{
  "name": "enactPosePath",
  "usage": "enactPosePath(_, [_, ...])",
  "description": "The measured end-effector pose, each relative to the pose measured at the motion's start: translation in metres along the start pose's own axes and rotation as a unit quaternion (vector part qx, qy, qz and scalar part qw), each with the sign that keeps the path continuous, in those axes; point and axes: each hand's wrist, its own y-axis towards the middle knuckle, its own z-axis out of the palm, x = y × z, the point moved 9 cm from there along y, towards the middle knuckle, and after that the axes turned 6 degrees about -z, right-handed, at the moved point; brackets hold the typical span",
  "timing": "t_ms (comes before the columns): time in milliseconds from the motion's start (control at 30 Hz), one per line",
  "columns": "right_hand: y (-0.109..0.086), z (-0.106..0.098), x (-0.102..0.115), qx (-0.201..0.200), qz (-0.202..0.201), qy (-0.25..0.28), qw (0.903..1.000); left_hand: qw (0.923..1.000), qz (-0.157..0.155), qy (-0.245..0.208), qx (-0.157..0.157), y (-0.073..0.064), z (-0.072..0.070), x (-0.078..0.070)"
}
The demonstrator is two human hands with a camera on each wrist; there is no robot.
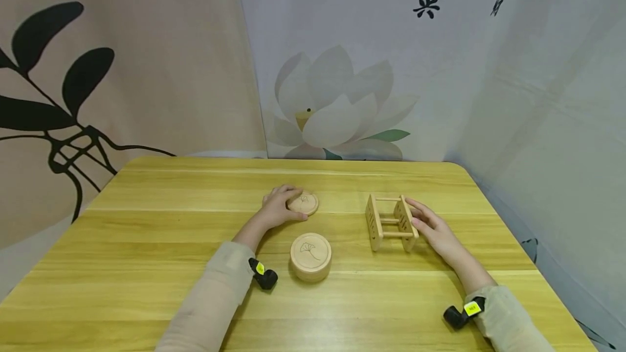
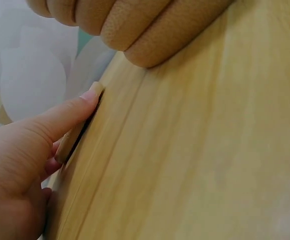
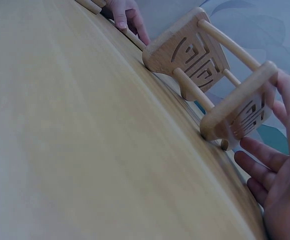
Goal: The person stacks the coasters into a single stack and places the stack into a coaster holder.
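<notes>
With thumb and fingers, my left hand [image 1: 277, 209] holds opposite edges of a round wooden coaster [image 1: 305, 203] low over the tabletop. A line drawing marks the coaster's top. In the left wrist view, the thumb lies on the edge of the coaster [image 2: 71, 142], above a dark strip underneath. Nearer to me stands a stack of round wooden coasters [image 1: 311, 257], its top one engraved with a ginkgo leaf. My right hand [image 1: 437, 235] touches the right side panel of a wooden coaster rack [image 1: 375, 224], fingers loosely extended. The rack stands upright, with cut-out panels joined by rods.
Both hands work over a yellow wood-grain table [image 1: 146, 243]. A printed cloth backdrop [image 1: 342, 26] with a lotus and dark characters hangs behind it. The rack stands right of the stack, with a gap between them.
</notes>
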Motion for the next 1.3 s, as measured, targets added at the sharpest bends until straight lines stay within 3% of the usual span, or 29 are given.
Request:
enactPosePath(400, [-0.001,-0.001,-0.001,0.0,-0.003,-0.003,1.0,0.998,0.017,-0.056,-0.021,-0.004,-0.005,0.0])
enactPosePath(633, [-0.001,-0.002,-0.003,0.001,0.002,-0.004,1.0,0.9964,0.012,-0.08,-0.023,-0.011,-0.007,0.0])
enactPosePath(1000, [0.0,0.001,0.0,-0.001,0.004,0.004,1.0,0.9901,-0.001,-0.135,-0.037,-0.019,-0.01,0.004])
enactPosePath(1300, [-0.001,0.001,0.003,0.0,0.001,0.002,1.0,0.9828,0.005,-0.18,-0.042,-0.032,-0.016,-0.003])
